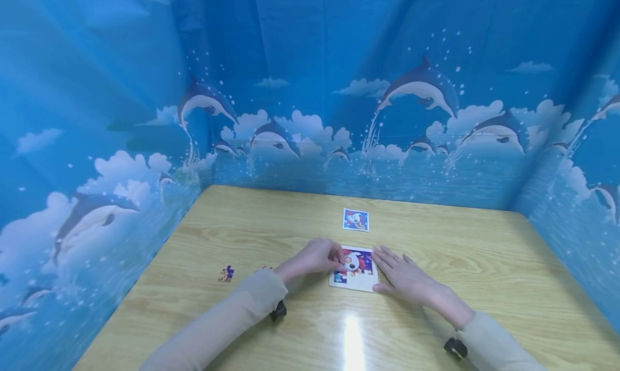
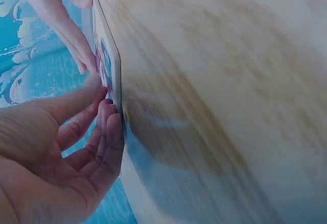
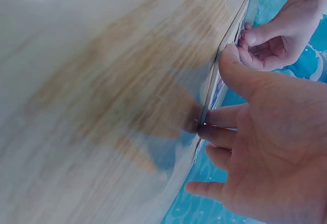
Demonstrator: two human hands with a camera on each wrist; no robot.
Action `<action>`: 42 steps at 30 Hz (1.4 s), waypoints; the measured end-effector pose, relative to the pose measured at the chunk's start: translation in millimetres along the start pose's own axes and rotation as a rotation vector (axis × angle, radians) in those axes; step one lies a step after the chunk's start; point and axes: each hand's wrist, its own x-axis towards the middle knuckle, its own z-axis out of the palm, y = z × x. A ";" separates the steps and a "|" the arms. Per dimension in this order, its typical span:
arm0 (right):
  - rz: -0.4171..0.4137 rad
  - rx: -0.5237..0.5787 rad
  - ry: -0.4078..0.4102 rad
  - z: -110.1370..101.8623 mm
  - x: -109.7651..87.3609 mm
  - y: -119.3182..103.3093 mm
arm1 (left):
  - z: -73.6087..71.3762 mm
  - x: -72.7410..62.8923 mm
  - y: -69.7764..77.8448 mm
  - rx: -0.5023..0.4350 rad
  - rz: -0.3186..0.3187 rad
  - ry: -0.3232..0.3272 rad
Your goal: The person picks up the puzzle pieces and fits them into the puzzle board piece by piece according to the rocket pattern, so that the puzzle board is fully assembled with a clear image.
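A square jigsaw puzzle in a white tray point(image 1: 364, 282) lies on the table, its upper part filled with a picture of a white figure on purple and red. Part of the tray's lower area is bare white. At the tray's left side my left hand point(image 1: 319, 256) pinches a small puzzle piece between thumb and forefinger, mostly hidden by the fingertips. My right hand point(image 1: 404, 277) rests along the tray's right edge with fingers spread and fairly straight. In the right wrist view, the thumb of the right hand point(image 3: 276, 137) touches the tray's rim.
Behind the tray lies a small picture card point(image 1: 356, 220) with a similar design. Loose puzzle pieces point(image 1: 226, 274) lie to the left, and another bit point(image 1: 267, 267) shows beyond my left forearm. A blue dolphin-print curtain point(image 1: 310, 91) surrounds the wooden table point(image 1: 271, 215).
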 end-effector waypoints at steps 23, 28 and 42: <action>-0.003 0.005 0.005 2.2 0.4 -0.3 | -43.8 -8.5 -14.1 -0.145 0.115 0.123; 0.001 0.002 0.003 2.7 0.5 1.0 | -59.1 -21.9 -24.6 -0.247 0.126 0.198; 0.016 0.006 -0.008 0.1 -0.3 -0.5 | -100.1 -77.4 -81.2 -0.290 0.074 0.360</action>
